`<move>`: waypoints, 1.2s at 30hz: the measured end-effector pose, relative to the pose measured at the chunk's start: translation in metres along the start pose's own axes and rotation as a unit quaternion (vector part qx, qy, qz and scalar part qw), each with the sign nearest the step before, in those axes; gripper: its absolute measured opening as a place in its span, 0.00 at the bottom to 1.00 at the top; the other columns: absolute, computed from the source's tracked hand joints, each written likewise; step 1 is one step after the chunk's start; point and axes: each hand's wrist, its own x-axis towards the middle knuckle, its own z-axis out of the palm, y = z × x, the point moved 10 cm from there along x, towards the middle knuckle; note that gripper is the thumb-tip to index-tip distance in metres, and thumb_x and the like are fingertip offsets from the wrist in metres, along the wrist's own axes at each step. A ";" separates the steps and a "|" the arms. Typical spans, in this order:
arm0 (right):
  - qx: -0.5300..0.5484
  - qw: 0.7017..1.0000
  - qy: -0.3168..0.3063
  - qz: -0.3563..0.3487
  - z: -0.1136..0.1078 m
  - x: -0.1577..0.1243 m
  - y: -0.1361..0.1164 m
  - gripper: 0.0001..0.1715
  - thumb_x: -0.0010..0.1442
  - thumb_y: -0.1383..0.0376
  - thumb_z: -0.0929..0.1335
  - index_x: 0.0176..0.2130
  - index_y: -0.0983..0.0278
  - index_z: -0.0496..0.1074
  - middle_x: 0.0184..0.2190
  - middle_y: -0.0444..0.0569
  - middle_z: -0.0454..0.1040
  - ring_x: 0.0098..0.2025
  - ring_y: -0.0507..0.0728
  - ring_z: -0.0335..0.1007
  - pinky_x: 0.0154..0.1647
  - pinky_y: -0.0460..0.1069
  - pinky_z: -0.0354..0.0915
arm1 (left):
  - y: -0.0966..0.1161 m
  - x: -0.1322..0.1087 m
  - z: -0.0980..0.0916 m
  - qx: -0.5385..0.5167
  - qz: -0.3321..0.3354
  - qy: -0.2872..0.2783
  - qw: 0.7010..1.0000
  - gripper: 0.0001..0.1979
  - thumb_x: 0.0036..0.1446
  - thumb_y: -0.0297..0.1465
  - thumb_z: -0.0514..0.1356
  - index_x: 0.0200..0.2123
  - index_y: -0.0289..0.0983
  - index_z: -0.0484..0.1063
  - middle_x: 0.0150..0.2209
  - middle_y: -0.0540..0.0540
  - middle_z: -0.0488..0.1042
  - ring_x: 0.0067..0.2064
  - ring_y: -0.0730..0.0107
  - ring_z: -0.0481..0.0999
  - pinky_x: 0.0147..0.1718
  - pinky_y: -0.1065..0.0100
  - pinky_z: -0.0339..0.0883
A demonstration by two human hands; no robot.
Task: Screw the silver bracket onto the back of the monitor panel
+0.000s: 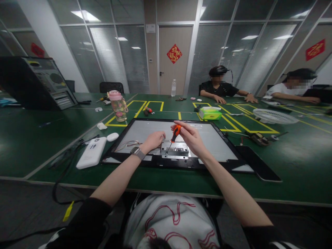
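the right hand [191,139] grasps an orange screwdriver [177,132], shaft down at a metal bracket [175,150] along the panel's [218,145] near edge. the left hand [155,141] is over the panel, grip unclear. a power bank [92,153] and black slab [256,162] limit room beside its left and right edges.

On the table [306,157] before us we have a display panel [216,145] bearing a bracket [182,151], a power bank [92,153] to its left, a tissue pack [209,113] behind.
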 end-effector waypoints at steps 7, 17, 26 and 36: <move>-0.079 0.996 0.027 -0.028 -0.004 0.000 -0.001 0.14 0.56 0.58 0.72 0.44 0.55 0.78 0.45 0.47 0.75 0.48 0.56 0.71 0.53 0.53 0.65 | 0.002 -0.002 -0.003 0.000 -0.004 -0.004 1.000 0.16 0.63 0.26 0.47 0.42 0.37 0.75 0.41 0.42 0.78 0.43 0.61 0.76 0.45 0.63 0.68; -0.070 0.997 0.001 -0.023 -0.003 0.001 -0.005 0.21 0.60 0.58 0.69 0.53 0.55 0.73 0.46 0.48 0.77 0.48 0.57 0.72 0.55 0.55 0.66 | 0.001 -0.001 -0.001 0.004 -0.001 -0.001 1.000 0.15 0.63 0.27 0.47 0.42 0.37 0.74 0.41 0.42 0.78 0.43 0.61 0.76 0.45 0.64 0.68; -0.154 0.986 0.024 -0.055 -0.008 0.001 -0.013 0.21 0.63 0.58 0.65 0.56 0.52 0.71 0.45 0.47 0.75 0.49 0.57 0.69 0.57 0.56 0.62 | 0.002 -0.001 -0.001 0.004 0.002 -0.003 1.000 0.15 0.63 0.26 0.48 0.42 0.37 0.74 0.41 0.42 0.78 0.43 0.61 0.76 0.44 0.64 0.68; -0.049 0.995 0.084 -0.020 -0.025 0.003 0.006 0.08 0.53 0.60 0.74 0.36 0.56 0.78 0.36 0.43 0.76 0.38 0.53 0.70 0.46 0.51 0.65 | 0.003 -0.002 -0.002 0.008 -0.001 -0.006 1.000 0.16 0.63 0.26 0.47 0.43 0.37 0.74 0.42 0.42 0.78 0.43 0.61 0.76 0.44 0.64 0.68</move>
